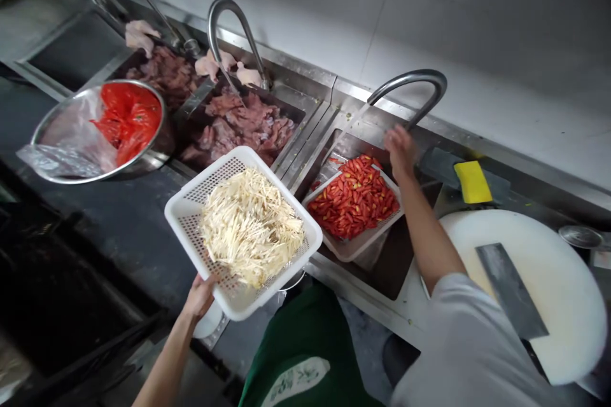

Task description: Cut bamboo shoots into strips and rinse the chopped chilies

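White basket: held aloft over the front edge of the counter, just left of the right-hand sink; tilted a little, carried by one corner only.
Left hand: clamped on the basket's near corner.
Pale strips: heaped loose in the middle; judged light, damp and apt to slide toward the low side.
Handling: judged light, stiff plastic with some flex; better taken at two opposite rims than at a single corner.
Right hand: reached to the tap at the sink's back edge, above the chilli tray; blurred, could not tell open from closed.
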A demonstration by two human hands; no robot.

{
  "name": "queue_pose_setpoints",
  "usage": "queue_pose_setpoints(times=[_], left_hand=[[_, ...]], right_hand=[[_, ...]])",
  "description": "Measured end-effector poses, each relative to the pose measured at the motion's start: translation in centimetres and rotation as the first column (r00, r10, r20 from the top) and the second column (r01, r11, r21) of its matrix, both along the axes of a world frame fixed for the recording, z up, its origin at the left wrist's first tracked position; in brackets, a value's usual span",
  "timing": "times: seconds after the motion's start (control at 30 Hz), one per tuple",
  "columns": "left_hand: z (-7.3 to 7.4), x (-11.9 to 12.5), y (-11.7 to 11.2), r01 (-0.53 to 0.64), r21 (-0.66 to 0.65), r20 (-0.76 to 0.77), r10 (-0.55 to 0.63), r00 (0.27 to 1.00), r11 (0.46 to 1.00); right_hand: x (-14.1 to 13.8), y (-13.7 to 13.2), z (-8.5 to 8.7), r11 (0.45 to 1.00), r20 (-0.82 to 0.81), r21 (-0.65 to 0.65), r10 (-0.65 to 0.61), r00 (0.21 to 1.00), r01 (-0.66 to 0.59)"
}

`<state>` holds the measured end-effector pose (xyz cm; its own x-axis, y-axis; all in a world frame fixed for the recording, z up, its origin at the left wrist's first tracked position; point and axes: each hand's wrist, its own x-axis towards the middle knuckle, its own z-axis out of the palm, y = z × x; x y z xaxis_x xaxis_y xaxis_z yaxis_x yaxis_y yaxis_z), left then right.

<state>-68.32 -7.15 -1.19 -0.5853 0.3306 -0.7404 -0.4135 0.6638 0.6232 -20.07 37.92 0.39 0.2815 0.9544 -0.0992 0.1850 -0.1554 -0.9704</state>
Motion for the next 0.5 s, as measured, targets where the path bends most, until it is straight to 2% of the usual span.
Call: queue_pose_setpoints(times=[0.03, 0.1, 0.17, 0.2, 0.23, 0.3, 0.4, 0.5], left_hand=[[0.0, -0.4, 0.2, 0.01, 0.016, 0.008, -0.01, 1.0, 1.0], [0.2, -0.8, 0.6, 0.004, 0.043, 0.026, -0.006, 1.0, 0.999], [0.5, -0.9, 0.8, -0.003, 0.044, 0.034, 0.002, 0.999, 0.999], [0.6, -0.9, 0.7, -0.008, 0.051, 0.047, 0.005, 0.999, 0.999], [0.7, -0.9, 0.5, -0.009, 0.069, 0.064, 0.005, 0.998, 0.998], [0.8, -1.1, -0.4, -0.013, 0.117, 0.089, 0.003, 0.996, 0.993], [0.4, -1.5, -3.5, -0.104, 0.113, 0.064, 0.097, 0.993, 0.988], [-0.8, -0.9, -7.9, -0.272, 0.002, 0.014, 0.272, 0.962, 0.962]], right_hand=[[-1.6, 3.1, 1.4, 0.997, -0.122, 0.068, 0.055, 0.991, -0.047], [-4.6, 7.9, 3.8, 0.98, -0.267, 0.149, 0.166, 0.949, -0.129], [-6.9, 10.1, 5.4, 0.976, -0.379, 0.176, 0.185, 0.907, -0.125], [-7.4, 10.0, 5.8, 0.976, -0.429, 0.191, 0.176, 0.886, -0.102], [-7.6, 9.2, 6.0, 0.975, -0.471, 0.209, 0.167, 0.866, -0.074], [-6.1, 5.8, 5.9, 0.966, -0.519, 0.258, 0.156, 0.84, -0.02], [0.0, -1.0, 5.6, 0.958, -0.498, 0.288, 0.139, 0.856, 0.012], [6.8, -6.3, 4.9, 0.966, -0.404, 0.257, 0.099, 0.91, 0.009]])
